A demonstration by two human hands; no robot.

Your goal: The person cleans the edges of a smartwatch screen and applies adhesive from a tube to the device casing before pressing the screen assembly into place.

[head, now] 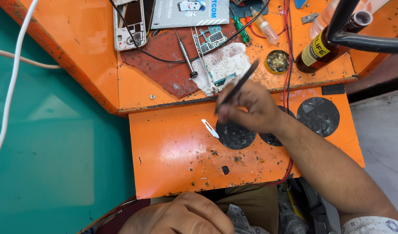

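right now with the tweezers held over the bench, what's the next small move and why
Probably tip the tweezers down toward the small circuit board on the white patch. The right hand pinches them with the points raised and aimed away from the work, just in front of that board. The left hand rests low by the lap, holding nothing, so it could come up to steady the board.

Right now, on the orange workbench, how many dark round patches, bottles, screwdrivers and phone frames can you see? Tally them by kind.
Dark round patches: 3, one mostly hidden under the right hand
Bottles: 2, brown bottle, small clear bottle
Screwdrivers: 2, silver, green-handled
Phone frames: 1
Total: 8
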